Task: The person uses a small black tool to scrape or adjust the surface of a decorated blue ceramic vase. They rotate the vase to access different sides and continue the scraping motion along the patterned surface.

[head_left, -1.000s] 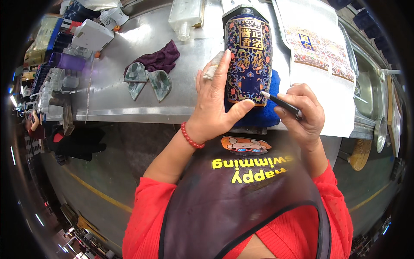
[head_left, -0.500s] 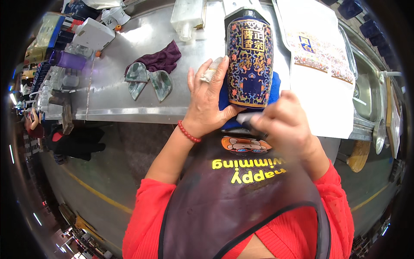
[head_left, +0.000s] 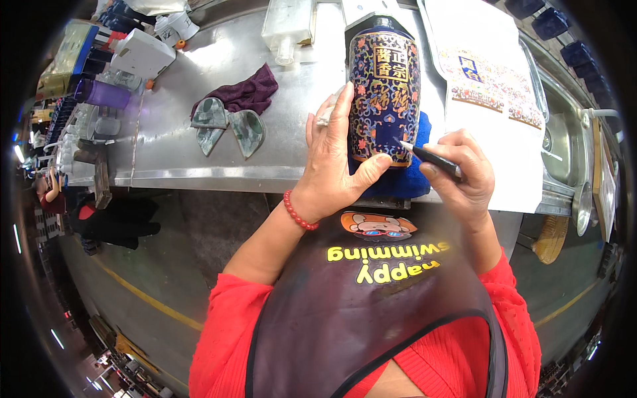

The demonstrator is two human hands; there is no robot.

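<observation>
A dark blue bottle (head_left: 383, 93) with colourful floral decoration and gold characters lies on a blue cloth (head_left: 417, 179), its neck pointing away from me. My left hand (head_left: 335, 156) steadies it, fingers along its left side and thumb across its lower end. A small whitish crumpled piece (head_left: 324, 116) is tucked between those fingers. In a pen-like grip my right hand (head_left: 468, 174) holds a dark-handled craft knife (head_left: 436, 161). Its thin pale tip is at the plain blue patch low on the bottle; whether it touches cannot be told.
On the metal table (head_left: 172, 132), a purple cloth (head_left: 249, 89) and green marbled scraper plates (head_left: 245, 132) lie to the left. A clear bottle (head_left: 285, 33) is farther back. Printed decal sheets (head_left: 488, 152) cover the right side, beside a sink (head_left: 564, 159). Bottles and containers crowd the far left.
My right hand has moved up and right from below the bottle, bringing the knife tip onto its lower face. The left hand has shifted slightly, its thumb now on the bottle.
</observation>
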